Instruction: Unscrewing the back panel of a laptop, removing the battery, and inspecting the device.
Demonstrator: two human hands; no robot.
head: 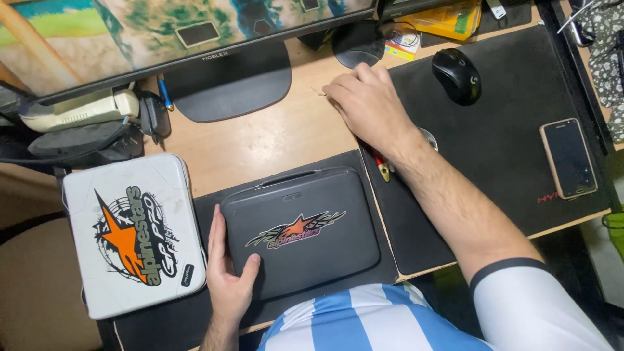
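A dark grey hard case [302, 227] with a handle and a star sticker lies flat on a black mat at the desk's front. My left hand [229, 273] rests open on its lower left corner, thumb on the lid. My right hand [367, 104] reaches over the wooden desk top past the case, its fingertips pinched on a small thin object at the mouse pad's left edge; what it is cannot be made out. A small red and yellow tool [382, 168] lies under my right wrist.
A white case [133, 234] with an orange star sits at left. A monitor [162, 32] and its stand [227, 84] fill the back. A black mouse [457, 76] and a phone [569, 158] lie on the large black mouse pad [507, 143] at right.
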